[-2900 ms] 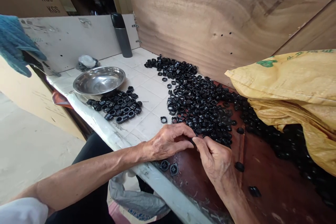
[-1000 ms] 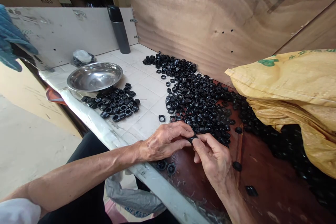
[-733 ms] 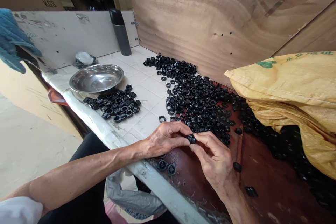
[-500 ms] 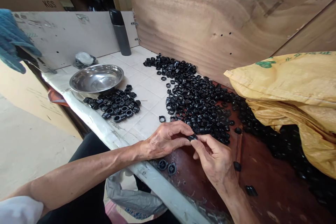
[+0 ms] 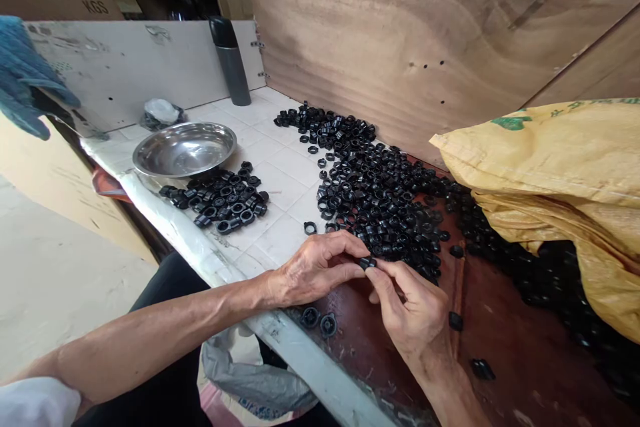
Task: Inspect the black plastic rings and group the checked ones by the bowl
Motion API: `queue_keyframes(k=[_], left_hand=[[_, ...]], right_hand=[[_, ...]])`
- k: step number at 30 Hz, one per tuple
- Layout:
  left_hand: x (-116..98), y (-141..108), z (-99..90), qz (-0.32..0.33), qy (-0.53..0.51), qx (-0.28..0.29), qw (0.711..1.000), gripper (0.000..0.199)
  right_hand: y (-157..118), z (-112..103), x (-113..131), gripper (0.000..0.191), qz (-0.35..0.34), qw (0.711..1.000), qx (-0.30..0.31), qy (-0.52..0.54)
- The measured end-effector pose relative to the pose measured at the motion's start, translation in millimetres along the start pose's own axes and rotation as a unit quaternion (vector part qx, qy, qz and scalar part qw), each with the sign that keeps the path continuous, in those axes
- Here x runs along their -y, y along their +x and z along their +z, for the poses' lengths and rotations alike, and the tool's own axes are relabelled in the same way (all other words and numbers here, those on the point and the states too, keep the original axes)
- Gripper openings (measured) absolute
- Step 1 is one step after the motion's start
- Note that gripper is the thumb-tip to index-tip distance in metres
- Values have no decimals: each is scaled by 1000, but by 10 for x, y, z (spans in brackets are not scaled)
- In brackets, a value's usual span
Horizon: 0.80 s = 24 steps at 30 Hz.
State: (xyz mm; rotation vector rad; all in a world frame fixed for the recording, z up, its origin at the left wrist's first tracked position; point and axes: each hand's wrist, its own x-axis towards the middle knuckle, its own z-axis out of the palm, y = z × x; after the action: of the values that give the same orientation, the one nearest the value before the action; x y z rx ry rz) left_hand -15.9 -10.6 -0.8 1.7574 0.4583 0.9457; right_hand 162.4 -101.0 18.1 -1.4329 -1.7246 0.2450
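1. Black part (image 5: 368, 263): one, above brown surface (image 5: 365, 323), near large heap (image 5: 380, 193).
2. Left hand (image 5: 313, 267): thumb and finger pinching it.
3. Right hand (image 5: 415, 303): pinching its opposite side.
4. Steel bowl (image 5: 185, 149): beside small pile (image 5: 227, 200).

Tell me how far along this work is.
Possibly done: the small pile beside the bowl, set apart. In hand: one black part, pinched between left hand and right hand. Apparently left: the far bigger heap, so much seems to remain. No exact share can be told.
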Motion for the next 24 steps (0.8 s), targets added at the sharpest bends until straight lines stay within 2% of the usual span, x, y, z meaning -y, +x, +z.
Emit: queue_keyframes(k=[2,3,6,10,14,17,18,20,24], left_hand=[[-5,5,-20,34,39,10,999,18],[-9,8,-30,41,48,10,998,18],[-25,14,-46,32,59,4,998,17],[-38,16,-47,18,60,-2,998,17],[-23,9,-45,23,55,-1,998,18],[-8,2,-43,25,60,-4,998,19],[-6,0,-42,27,59,-5,998,19],[-2,0,-38,36,55,-4,998,18],[13,2,-29,69,66,11,995,15]], right_hand=[[0,-8,0,37,2,1000,1,-20],[2,-13,6,39,4,1000,2,-22],[15,-30,51,27,17,1000,5,-8],[31,-31,104,41,10,1000,24,-5],[29,-23,100,21,39,999,11,17],[19,-19,76,33,41,999,28,5],[15,-17,66,30,43,999,22,7],[2,-9,45,12,50,998,3,26],[-39,25,19,16,92,994,16,63]])
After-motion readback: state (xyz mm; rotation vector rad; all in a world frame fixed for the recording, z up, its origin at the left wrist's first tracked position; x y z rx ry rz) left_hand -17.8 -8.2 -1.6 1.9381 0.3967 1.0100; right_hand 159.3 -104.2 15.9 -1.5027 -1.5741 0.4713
